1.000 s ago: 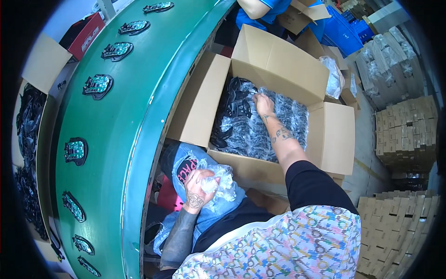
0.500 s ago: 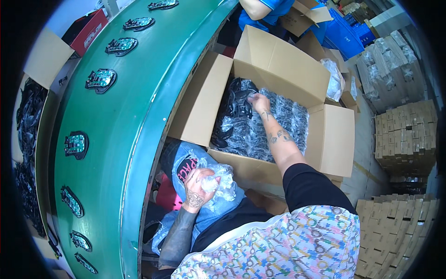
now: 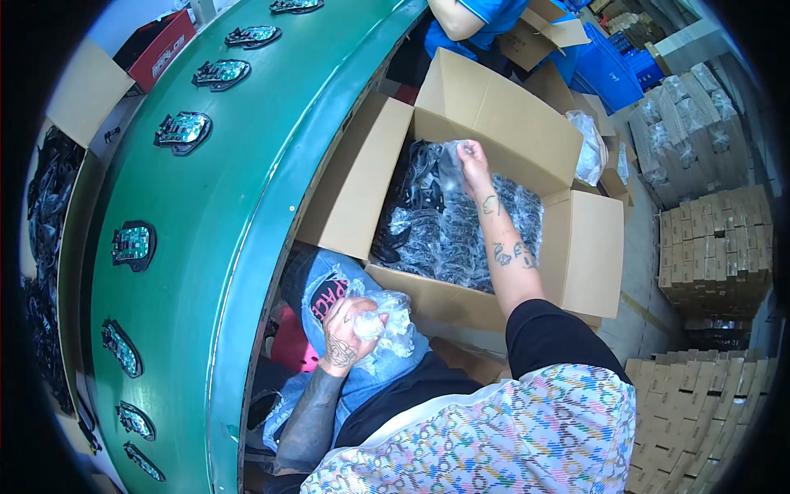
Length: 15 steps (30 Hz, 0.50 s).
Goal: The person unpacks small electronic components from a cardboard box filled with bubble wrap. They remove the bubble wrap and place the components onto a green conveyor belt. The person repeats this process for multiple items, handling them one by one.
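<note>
My left hand (image 3: 346, 331) is closed round a crumpled bunch of clear plastic bags (image 3: 397, 323) over my lap. Above the big open cardboard box (image 3: 444, 298), my right hand (image 3: 475, 167) pinches a thin translucent plastic bag (image 3: 452, 169) that hangs from its fingers. Rows of dark parts in clear plastic (image 3: 461, 239) fill much of the box. Along its left side lie black parts (image 3: 417, 185) that look unwrapped.
To my left runs a green conveyor belt (image 3: 206, 193) carrying several black shells with green circuit boards (image 3: 134, 244). Beyond it, a carton holds black parts (image 3: 53, 198). A co-worker in blue (image 3: 494, 12) is at the far side. Stacked cartons (image 3: 714, 247) and a blue crate (image 3: 607, 70) stand right.
My right hand has lifted from the black parts in the box, and the translucent bag now shows in its fingers. My left hand stays round its bunch.
</note>
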{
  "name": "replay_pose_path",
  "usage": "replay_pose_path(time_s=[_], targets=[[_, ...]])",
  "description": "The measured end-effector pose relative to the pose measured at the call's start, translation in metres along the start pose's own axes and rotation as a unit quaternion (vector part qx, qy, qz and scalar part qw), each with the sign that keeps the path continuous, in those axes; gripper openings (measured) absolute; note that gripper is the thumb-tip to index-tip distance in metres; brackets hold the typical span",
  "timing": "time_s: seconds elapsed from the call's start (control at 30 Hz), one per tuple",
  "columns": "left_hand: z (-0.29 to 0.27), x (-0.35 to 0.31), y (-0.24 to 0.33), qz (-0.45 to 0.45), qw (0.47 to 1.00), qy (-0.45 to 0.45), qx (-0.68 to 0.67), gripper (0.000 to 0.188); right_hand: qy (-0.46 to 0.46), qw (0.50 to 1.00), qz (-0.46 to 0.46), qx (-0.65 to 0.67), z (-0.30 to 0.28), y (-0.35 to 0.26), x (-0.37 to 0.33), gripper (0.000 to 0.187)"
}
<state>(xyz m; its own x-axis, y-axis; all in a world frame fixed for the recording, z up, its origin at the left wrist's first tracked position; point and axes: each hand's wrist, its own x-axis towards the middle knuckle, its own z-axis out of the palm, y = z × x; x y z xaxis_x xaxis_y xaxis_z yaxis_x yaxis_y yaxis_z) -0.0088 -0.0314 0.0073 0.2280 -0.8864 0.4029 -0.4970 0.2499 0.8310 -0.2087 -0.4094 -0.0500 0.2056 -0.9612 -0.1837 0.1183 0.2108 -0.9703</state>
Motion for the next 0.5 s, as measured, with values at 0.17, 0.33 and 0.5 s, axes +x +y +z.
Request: replay_pose_path(time_s=[0.17,0.33,0.5], targets=[[0.004,0.001,0.0,0.003,1.0,0.001,-0.01,0.025,-0.059,0.956,0.172,0.229,-0.013,0.014,0.01,0.013],[0.0,-0.004,-0.004,0.011,1.0,0.009,0.015,0.026,-0.11,0.904,0.361,0.203,0.024,-0.001,0.003,0.011],[0.004,-0.001,-0.003,0.017,1.0,0.005,0.006,0.027,-0.003,0.97,0.233,0.072,0.014,0.008,-0.003,0.063]])
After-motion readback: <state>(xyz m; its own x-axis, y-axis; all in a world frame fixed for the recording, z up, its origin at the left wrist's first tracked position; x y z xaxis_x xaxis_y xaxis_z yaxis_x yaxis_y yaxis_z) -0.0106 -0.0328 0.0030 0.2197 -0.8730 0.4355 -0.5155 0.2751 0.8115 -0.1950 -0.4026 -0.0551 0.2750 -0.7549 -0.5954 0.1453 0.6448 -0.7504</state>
